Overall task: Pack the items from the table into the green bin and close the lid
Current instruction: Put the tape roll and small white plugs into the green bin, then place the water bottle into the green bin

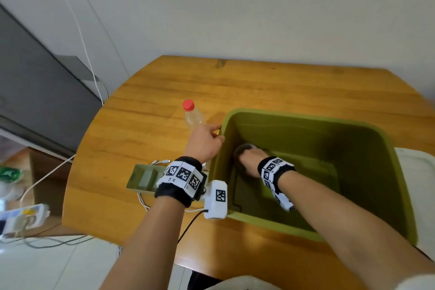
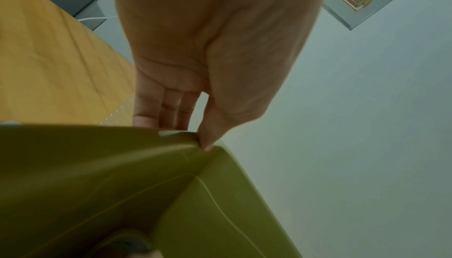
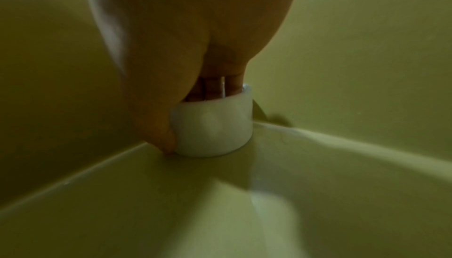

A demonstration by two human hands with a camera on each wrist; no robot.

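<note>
The open green bin [image 1: 306, 117] stands on the right part of the wooden table [image 1: 259, 82]. My right hand [image 1: 249, 158] reaches deep into its near-left corner and grips a short white cylindrical item [image 3: 212, 127] that stands on the bin floor [image 3: 318, 185]; the thumb lies against its side and the fingers are at its top rim. In the head view that item [image 1: 244, 148] is mostly hidden by the hand. My left hand [image 1: 217, 133] pinches the bin's left rim corner [image 2: 176, 136], thumb [image 2: 208, 142] on the rim, fingers outside.
A clear plastic bottle [image 1: 193, 115] with a red cap stands just left of the bin. A small open green box [image 1: 141, 178] and a white cable [image 1: 143, 202] lie near the table's front edge. A white lid-like panel [image 1: 416, 179] lies to the bin's right.
</note>
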